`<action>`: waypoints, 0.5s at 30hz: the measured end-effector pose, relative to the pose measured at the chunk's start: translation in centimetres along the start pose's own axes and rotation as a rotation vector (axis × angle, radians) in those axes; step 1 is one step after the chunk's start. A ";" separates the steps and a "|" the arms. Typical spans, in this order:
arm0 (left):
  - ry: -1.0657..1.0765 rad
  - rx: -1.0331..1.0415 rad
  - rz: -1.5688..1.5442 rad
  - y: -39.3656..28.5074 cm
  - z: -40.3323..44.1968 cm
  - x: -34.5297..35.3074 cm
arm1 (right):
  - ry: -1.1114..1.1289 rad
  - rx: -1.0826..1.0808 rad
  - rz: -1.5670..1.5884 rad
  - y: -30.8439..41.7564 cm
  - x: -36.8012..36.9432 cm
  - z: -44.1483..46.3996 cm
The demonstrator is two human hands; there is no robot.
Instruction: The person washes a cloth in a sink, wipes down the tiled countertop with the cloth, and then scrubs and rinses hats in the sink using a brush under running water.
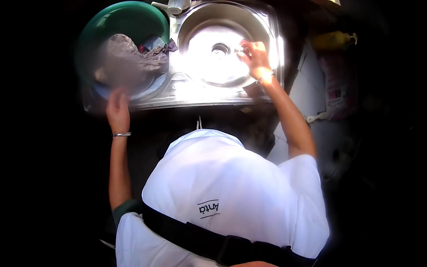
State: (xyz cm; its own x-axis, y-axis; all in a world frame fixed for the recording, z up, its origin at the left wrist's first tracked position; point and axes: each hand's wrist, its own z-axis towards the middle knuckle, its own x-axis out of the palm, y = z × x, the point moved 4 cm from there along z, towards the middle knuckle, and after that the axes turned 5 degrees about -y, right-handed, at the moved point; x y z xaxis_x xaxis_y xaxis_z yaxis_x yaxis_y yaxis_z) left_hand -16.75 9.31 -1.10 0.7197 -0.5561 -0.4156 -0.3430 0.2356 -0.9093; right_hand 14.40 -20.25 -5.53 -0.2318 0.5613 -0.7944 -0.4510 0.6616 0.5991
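Note:
My left hand (118,110) is at the front left edge of the sink, just below the green basin (149,13). Its fingers point up and look stretched out, the tips blurred, with nothing visible in them. Crumpled brownish plastic (124,46) lies in the basin. Over the right side of the round steel bowl (195,26), my right hand (254,57) has its thumb and fingers curled together. Glare hides what they hold, if anything. The drain (220,50) is left of these fingers.
At the top, between basin and bowl, stands a white fitting (176,6). A yellow bottle (331,40) lies at the upper right, above a pinkish printed bag (339,86). A white-handled item (316,117) rests on the pale tiles (309,84).

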 end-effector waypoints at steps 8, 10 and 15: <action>-0.094 -0.186 0.042 -0.1 -3.8 -3.8 | 0.242 -0.023 -0.310 -3.8 15.6 3.3; -0.127 -0.203 0.065 0.6 -4.7 -4.5 | 0.246 -0.046 -0.322 -3.9 16.0 3.3; -0.156 -0.235 0.060 1.6 -5.2 -4.9 | 0.255 -0.026 -0.313 -3.7 16.2 3.1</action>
State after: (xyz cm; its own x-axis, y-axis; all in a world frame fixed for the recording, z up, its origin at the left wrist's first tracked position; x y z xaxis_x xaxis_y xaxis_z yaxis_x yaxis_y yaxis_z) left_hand -23.94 8.30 -0.43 0.7719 -0.4131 -0.4832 -0.5053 0.0626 -0.8607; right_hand 14.98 -12.01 -20.32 -0.2847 0.1912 -0.9394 -0.5549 0.7662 0.3242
